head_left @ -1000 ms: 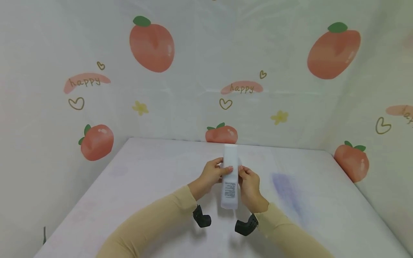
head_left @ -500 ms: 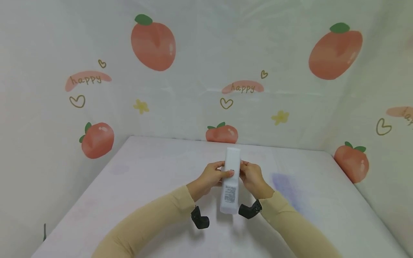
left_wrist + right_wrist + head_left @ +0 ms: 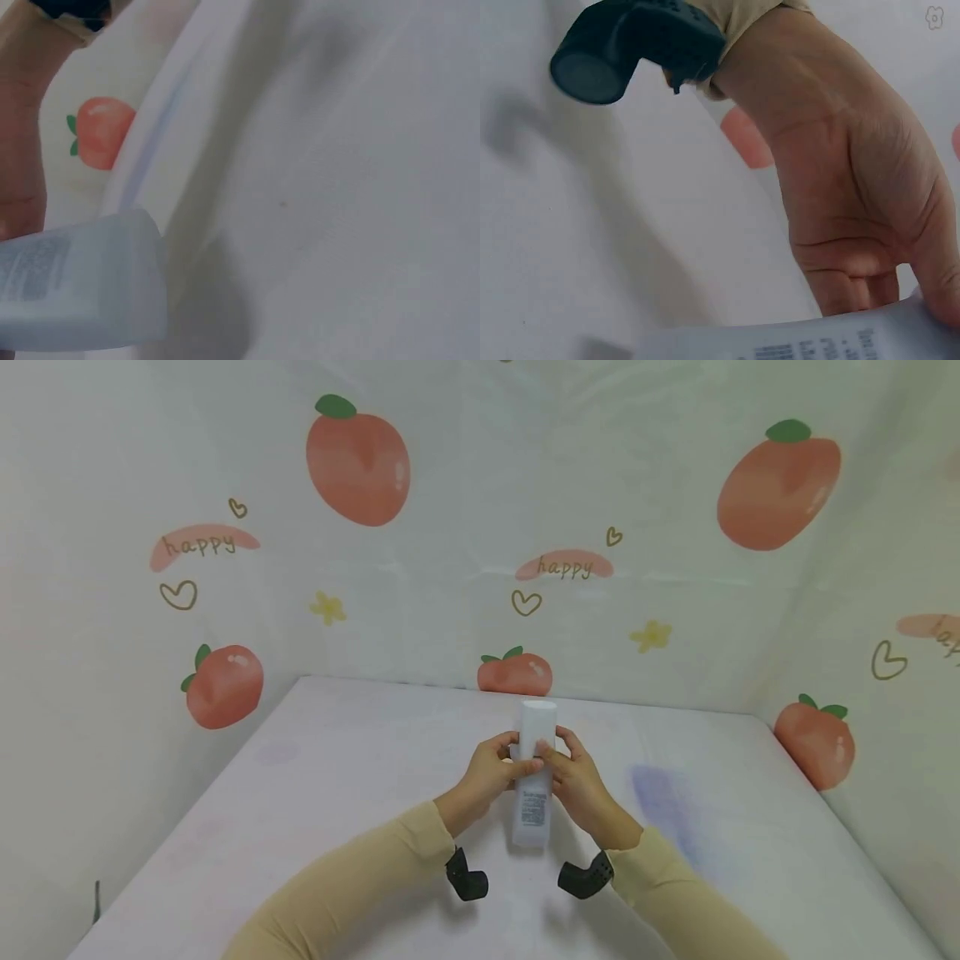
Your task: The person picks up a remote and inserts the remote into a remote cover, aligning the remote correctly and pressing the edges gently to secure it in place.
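Observation:
A white flat-sided bottle point(image 3: 533, 785), printed with small dark text low on its front, is held upright above the table between both hands. The left hand point(image 3: 486, 775) grips it from the left, thumb across the front and fingers partly hidden behind. From the other side the right hand point(image 3: 581, 777) holds it too, its thumb on the front just above the left thumb. In the left wrist view the bottle's base point(image 3: 112, 285) fills the lower left corner. The right wrist view shows the left hand's palm side point(image 3: 855, 172) over the bottle's printed face point(image 3: 802, 345).
A white-covered table point(image 3: 360, 727) with a purple smear point(image 3: 663, 802) lies below. Behind it hangs a white backdrop point(image 3: 450, 485) printed with fruit and hearts. Small black cameras point(image 3: 468, 878) sit on both wrists.
The right thumb has come from the bottle's right edge round onto its front, with the right hand now wrapped closer. The bottle has shifted only slightly; the left hand keeps its hold.

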A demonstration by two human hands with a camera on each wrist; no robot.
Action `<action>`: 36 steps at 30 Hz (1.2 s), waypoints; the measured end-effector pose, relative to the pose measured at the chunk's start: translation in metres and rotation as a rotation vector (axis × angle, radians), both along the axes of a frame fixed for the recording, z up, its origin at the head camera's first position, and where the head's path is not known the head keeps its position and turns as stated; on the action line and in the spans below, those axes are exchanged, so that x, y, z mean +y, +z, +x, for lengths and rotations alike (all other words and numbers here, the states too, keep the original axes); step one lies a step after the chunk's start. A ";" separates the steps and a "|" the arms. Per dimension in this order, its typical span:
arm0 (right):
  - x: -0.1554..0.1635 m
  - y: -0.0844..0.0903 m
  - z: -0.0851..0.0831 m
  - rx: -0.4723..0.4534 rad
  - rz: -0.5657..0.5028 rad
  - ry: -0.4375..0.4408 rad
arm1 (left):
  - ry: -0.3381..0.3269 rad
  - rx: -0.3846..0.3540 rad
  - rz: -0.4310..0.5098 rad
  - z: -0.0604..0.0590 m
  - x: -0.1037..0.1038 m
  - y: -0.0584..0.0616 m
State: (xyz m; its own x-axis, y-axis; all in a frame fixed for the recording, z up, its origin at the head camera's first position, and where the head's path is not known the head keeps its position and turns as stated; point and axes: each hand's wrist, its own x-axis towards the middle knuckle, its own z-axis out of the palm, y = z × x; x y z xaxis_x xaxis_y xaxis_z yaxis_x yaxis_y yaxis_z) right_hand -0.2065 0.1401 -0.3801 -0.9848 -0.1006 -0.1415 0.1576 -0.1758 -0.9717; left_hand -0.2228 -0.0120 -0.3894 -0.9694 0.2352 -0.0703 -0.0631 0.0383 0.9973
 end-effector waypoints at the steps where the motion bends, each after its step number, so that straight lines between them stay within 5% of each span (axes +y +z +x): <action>1: 0.000 0.000 0.001 -0.002 0.024 0.014 | -0.006 0.008 -0.009 0.001 0.000 -0.001; 8: 0.008 0.002 -0.001 -0.057 0.036 -0.054 | 0.034 0.021 0.054 0.008 -0.003 -0.005; 15: 0.014 0.003 -0.004 -0.058 0.042 -0.053 | 0.020 -0.080 0.145 0.010 -0.002 -0.012; 27: 0.013 0.000 -0.002 -0.036 0.127 0.004 | 0.255 -0.208 0.322 0.018 0.015 -0.012; 36: 0.012 0.010 -0.001 0.054 0.225 0.058 | 0.286 -0.236 0.305 0.012 0.017 0.000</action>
State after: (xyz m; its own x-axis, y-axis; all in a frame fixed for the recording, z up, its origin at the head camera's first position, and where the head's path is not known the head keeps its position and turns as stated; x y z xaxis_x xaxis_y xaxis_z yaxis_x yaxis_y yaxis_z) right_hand -0.2078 0.1518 -0.3701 -0.9850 -0.1294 -0.1141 0.1079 0.0542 -0.9927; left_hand -0.2112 0.0050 -0.3891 -0.9642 0.0056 -0.2652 -0.2541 -0.3053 0.9177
